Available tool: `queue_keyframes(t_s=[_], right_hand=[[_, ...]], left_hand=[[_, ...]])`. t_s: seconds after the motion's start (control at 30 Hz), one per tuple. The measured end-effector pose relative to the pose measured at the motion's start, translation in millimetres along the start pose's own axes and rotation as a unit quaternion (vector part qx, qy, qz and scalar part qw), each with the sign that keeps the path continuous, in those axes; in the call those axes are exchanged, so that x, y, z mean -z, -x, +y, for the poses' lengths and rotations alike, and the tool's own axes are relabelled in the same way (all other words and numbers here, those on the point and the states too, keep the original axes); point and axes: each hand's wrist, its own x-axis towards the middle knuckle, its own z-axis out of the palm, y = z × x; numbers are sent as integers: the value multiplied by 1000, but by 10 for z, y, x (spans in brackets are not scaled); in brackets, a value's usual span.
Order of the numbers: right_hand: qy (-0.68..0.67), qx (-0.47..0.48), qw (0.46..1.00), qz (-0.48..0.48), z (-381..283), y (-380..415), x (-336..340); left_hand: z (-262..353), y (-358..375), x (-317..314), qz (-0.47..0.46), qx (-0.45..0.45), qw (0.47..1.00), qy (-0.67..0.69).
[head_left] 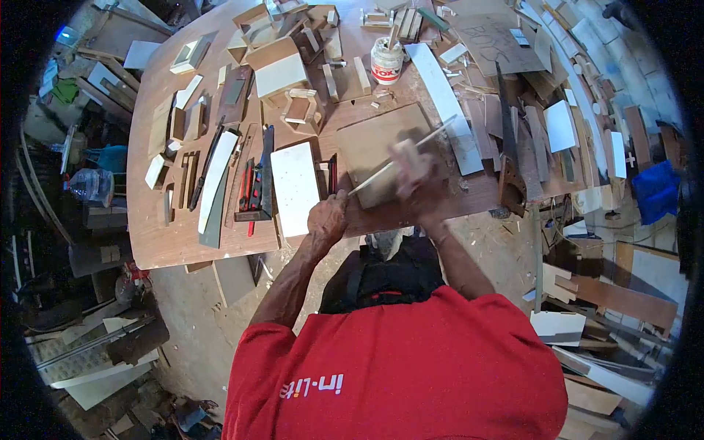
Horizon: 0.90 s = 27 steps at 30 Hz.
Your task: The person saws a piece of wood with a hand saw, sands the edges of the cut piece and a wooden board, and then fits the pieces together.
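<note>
Left hand [328, 218] closed on near end of thin light strip [381, 173], right hand [415, 170] motion-blurred at strip's middle, grip unclear, hands apart, strip slanting over brown square board [378, 136] on wooden table [257, 242], FOX jar [386, 61] beyond board.

Handsaw [511, 183], on the tabletop [165, 246], to the right of the right fingers [415, 167]. Blue cloth [655, 192], well apart, farther right. To the left of the left fingers [339, 201], beyond the tabletop: clear plastic bottle [92, 185]; green cloth [66, 90], farther forward. Stacked boards [616, 297]: low, to the right of both sets of fingers.
</note>
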Motion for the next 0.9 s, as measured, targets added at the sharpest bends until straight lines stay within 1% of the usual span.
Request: queue_keyframes(t_s=[0.07,0.1,0.13,0.2,0.23,0.27,0.3,0.33,0.37,0.4,0.43,0.47,0.5,0.53,0.57,0.6,0.67,0.7,0.73,0.77,0.8,0.83,0.9], right_hand=[[-31,68,997,23,5,317,-347],[89,77,993,24,94,440,-520],[30,32,999,-2,327,497,-810],[-85,-65,994,-37,782,609,-1378],[-82,-102,990,-46,810,436,-1170],[-56,-115,991,-50,747,354,-967],[-30,-96,994,-41,613,416,-832],[18,-54,998,-17,398,455,-597],[67,10,998,13,98,506,-522],[94,37,995,27,4,506,-499],[94,19,995,32,186,476,-566],[82,-19,996,27,476,390,-623],[58,-84,995,-10,717,231,-614],[55,-111,992,-32,749,87,-518],[60,-118,990,-43,654,51,-422],[73,-101,991,-40,461,153,-366],[105,10,994,11,-71,411,-402],[111,40,993,23,-139,487,-440],[104,26,994,21,2,520,-514],[72,-40,997,4,374,531,-647],[45,-89,995,-30,591,439,-700],[42,-115,991,-51,630,305,-613],[65,-93,991,-64,383,314,-428]], left_hand=[[-4,26,4,-7,2,1000,5],[-22,34,11,-15,9,1000,7],[-33,65,-2,-18,11,1000,6],[-22,108,-68,6,6,1000,-1],[-11,130,-99,6,8,1000,1],[-9,131,-112,0,8,1000,-26],[10,115,-114,-5,7,999,-51],[28,73,-88,3,5,999,-48],[29,49,-48,10,9,999,-48],[23,85,-41,10,16,999,-49],[26,113,-57,9,19,999,-49],[25,132,-69,7,13,998,-62],[25,170,-89,4,4,997,-74],[24,201,-117,3,3,997,-72],[17,208,-134,14,1,997,-74],[23,152,-119,31,-1,997,-75],[32,137,-67,42,-8,996,-81],[25,163,-63,41,-17,995,-88],[12,180,-79,37,-17,995,-89],[-1,177,-99,32,-19,997,-73],[0,177,-126,29,-22,998,-55],[-11,196,-154,27,-22,998,-54],[-34,155,-156,55,-26,998,22]])
